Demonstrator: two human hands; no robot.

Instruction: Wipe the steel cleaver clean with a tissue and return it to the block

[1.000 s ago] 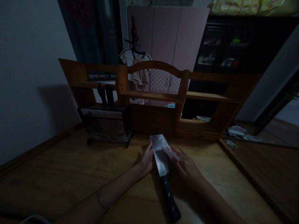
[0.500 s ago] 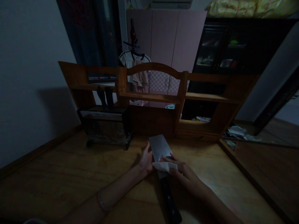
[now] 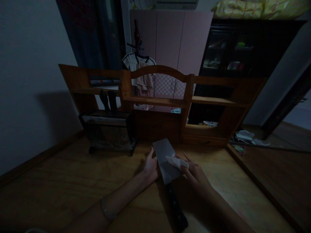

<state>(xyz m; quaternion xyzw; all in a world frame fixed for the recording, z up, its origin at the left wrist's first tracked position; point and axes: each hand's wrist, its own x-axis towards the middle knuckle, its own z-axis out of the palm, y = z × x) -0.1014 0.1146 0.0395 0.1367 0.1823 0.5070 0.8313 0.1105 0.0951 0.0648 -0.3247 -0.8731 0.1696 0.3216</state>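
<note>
A cleaver [image 3: 163,155] with a broad grey blade and a black riveted handle [image 3: 175,205] is tilted over the wooden desk, its handle toward me. My left hand [image 3: 150,166] holds the blade at its left edge, the thumb pointing up along it and the other fingers hidden beneath. My right hand [image 3: 195,174] pinches a folded white tissue [image 3: 178,161] against the right side of the blade. Nothing grips the handle.
A dark knife block [image 3: 109,132] with two black-handled tools in it stands at the desk's left back. A wooden shelf [image 3: 157,102] runs along the back edge. A wall [image 3: 36,97] borders the left side; papers [image 3: 245,136] lie beyond the right edge.
My right hand with the tissue has shifted slightly up and to the right across the blade, uncovering its lower part. My left hand keeps its hold on the cleaver.
</note>
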